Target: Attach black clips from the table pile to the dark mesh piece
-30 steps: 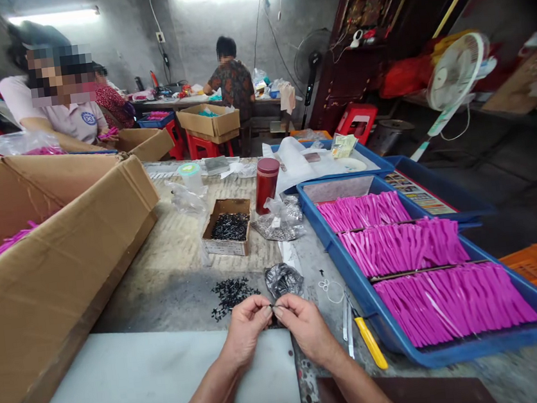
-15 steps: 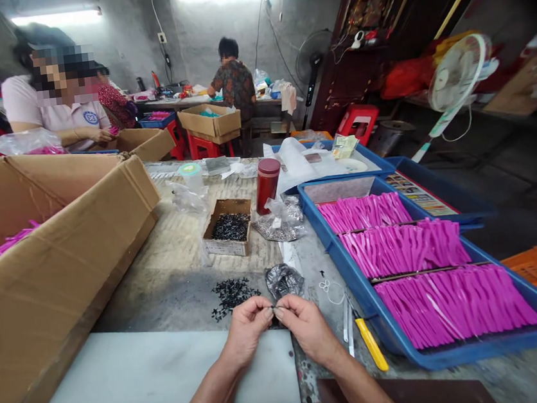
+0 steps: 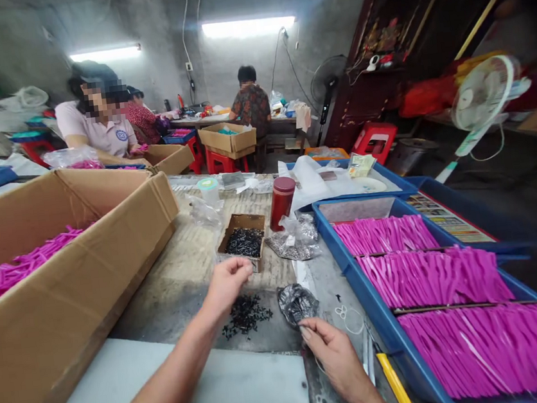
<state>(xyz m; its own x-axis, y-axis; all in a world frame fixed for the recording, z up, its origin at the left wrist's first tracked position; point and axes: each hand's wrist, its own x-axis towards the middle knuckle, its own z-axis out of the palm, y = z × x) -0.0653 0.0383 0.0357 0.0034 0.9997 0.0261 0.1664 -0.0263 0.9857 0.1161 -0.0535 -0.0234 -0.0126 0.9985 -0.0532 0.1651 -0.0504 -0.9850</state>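
Two hands reach over a counter (image 3: 178, 260) with little black bits.
The left hand (image 3: 229, 285) is by the small box (image 3: 256, 264); the right hand (image 3: 335, 352) is at the black bag (image 3: 298, 303). I cannot tell if their fingers grip anything. A pile of black bits (image 3: 248, 314) lies between left arm and bag.

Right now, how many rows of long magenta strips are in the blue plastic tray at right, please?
3: far row, middle row and near row of the blue plastic tray; none seems hidden.
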